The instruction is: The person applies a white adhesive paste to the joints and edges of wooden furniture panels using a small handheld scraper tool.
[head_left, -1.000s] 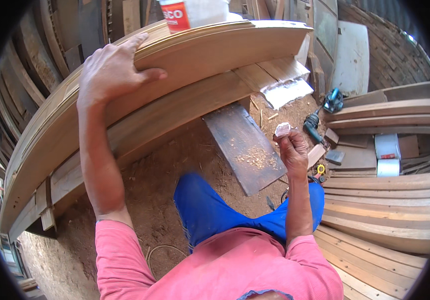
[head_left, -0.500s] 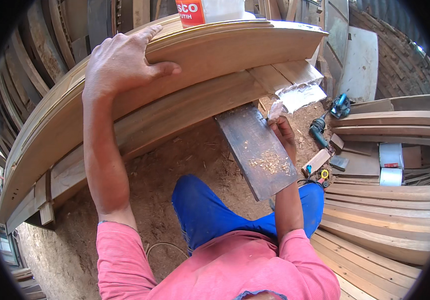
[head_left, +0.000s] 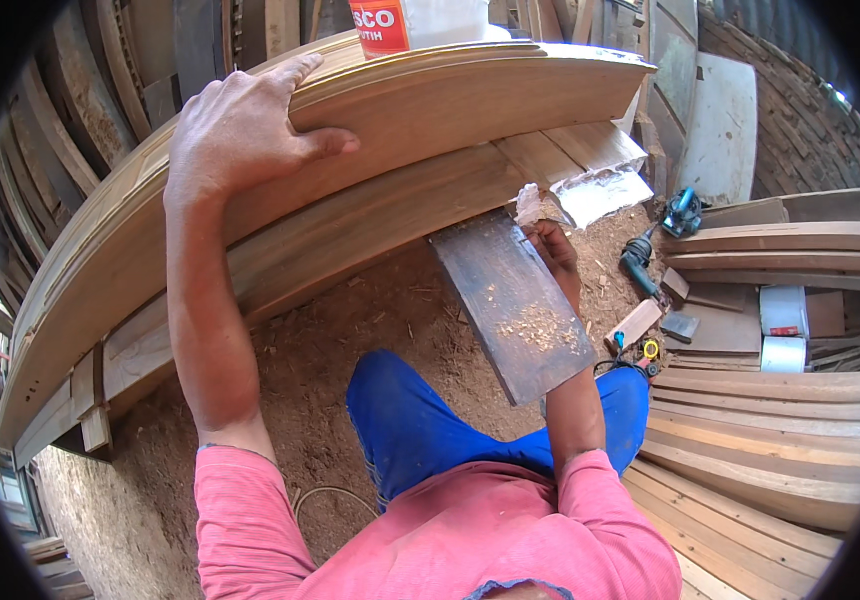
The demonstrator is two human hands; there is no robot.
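My left hand (head_left: 240, 130) lies on the upper edge of a long curved wooden board (head_left: 450, 115), fingers stretched over the top and thumb apart against the near face. My right hand (head_left: 555, 250) is closed in a pinch beside the far end of a dark flat plank (head_left: 515, 300). Between its fingers is a small piece coated in white paste (head_left: 528, 205), close to the lower wooden beam (head_left: 430, 195); the piece's own kind is hidden. Sawdust (head_left: 540, 330) lies on the plank. White material (head_left: 605, 195) covers the area by the beam's right end.
A white tub (head_left: 440, 25) with a red label stands on top of the curved board. To the right on the ground lie teal power tools (head_left: 638, 262), a wood block (head_left: 633, 325) and a white container (head_left: 783, 312). Curved timber (head_left: 770, 440) is stacked at the right.
My right hand has shifted slightly left and up, bringing the white-coated piece closer to the beam. My left hand stays on the board.
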